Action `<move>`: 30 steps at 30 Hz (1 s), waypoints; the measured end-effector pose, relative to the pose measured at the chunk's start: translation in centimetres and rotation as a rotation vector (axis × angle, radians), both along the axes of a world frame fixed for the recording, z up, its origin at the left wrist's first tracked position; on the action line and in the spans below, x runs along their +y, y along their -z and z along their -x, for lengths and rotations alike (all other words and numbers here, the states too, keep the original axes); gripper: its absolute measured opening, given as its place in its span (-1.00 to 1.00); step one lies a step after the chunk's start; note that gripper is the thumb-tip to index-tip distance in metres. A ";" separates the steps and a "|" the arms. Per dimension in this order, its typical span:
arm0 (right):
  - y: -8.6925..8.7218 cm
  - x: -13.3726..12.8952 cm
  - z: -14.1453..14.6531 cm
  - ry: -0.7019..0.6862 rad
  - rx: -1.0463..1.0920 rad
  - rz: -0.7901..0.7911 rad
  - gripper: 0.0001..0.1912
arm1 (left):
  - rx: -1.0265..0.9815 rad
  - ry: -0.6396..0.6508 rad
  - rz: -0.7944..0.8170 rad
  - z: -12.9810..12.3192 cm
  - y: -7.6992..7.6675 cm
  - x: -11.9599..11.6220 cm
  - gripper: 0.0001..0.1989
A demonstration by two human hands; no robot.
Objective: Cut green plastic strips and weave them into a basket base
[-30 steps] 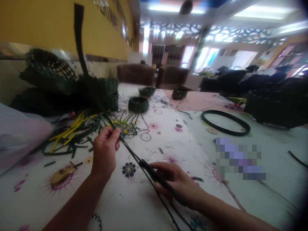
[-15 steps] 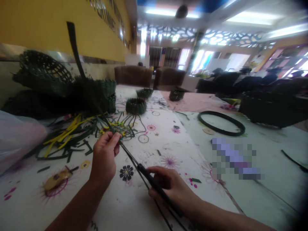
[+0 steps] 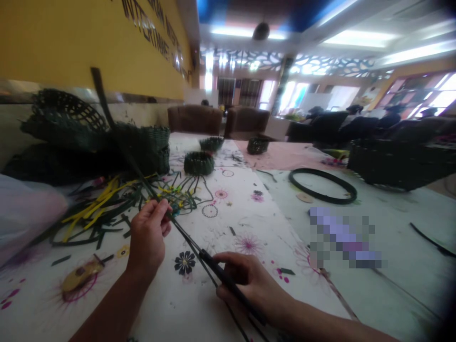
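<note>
My left hand (image 3: 148, 235), near the centre left, pinches a long dark green strip (image 3: 137, 168) between thumb and fingers. The strip rises past the hand towards the upper left and runs down to the right. My right hand (image 3: 249, 282) is wrapped round a slim black tool (image 3: 231, 285), whose tip lies against the strip between my hands. Strip ends hang below the tool at the bottom edge. Behind my left hand lies a pile of cut green strips and yellow strips (image 3: 103, 204) on the flowered table cover (image 3: 210, 237).
Dark woven baskets (image 3: 67, 118) stand against the wall at the left, and a small round one (image 3: 198, 163) farther back. A dark hoop (image 3: 322, 186), a blurred purple item (image 3: 342, 237) and a large dark basket (image 3: 395, 164) are on the right. A tape roll (image 3: 78, 282) lies front left.
The upper end of the strip has dropped lower and leans further left. Both hands keep their holds, and the view has shifted slightly.
</note>
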State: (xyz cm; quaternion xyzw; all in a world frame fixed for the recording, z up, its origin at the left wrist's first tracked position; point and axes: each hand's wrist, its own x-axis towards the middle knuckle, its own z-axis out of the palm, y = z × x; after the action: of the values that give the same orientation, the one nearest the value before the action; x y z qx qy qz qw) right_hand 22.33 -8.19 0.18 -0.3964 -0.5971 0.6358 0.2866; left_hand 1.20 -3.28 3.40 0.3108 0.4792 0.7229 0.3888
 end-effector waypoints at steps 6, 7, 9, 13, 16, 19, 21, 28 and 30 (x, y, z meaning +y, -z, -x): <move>0.5 0.2 0.0 0.005 0.034 0.021 -0.49 | -0.031 0.022 0.011 -0.7 0.3 -0.3 -0.73; 0.6 0.2 0.0 0.002 0.043 0.022 -0.48 | -0.036 0.025 0.019 -0.8 0.2 -0.4 -0.72; 0.7 0.2 0.0 -0.004 0.064 0.026 -0.48 | -0.043 0.026 0.029 -1.1 0.0 -0.7 -0.71; 0.9 0.0 0.0 -0.022 0.104 0.035 -0.47 | -0.054 0.018 0.028 -1.2 -0.3 -1.0 -0.71; 0.7 -0.2 -0.1 -0.042 0.130 0.047 -0.49 | -0.052 0.024 0.034 -1.2 -0.2 -1.0 -0.72; 0.3 -0.4 -0.2 -0.059 0.127 0.059 -0.53 | -0.063 0.030 0.032 -1.3 0.0 -1.0 -0.72; -0.1 -0.5 -0.2 -0.068 0.130 0.059 -0.60 | -0.059 0.025 0.033 -1.4 0.1 -0.9 -0.72; -0.8 -0.8 0.0 -0.095 0.081 0.049 -0.72 | -0.077 -0.037 -0.052 -0.4 -0.5 -0.6 -0.72; -0.7 -0.9 0.1 -0.089 0.086 0.032 -0.70 | -0.070 -0.055 -0.055 -0.1 -0.7 -0.4 -0.70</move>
State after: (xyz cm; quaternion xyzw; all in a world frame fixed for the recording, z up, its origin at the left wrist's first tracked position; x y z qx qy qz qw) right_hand 22.20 -9.10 0.92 -0.3464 -0.5911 0.6738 0.2769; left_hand 1.30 -3.72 4.07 0.2828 0.4536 0.7567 0.3764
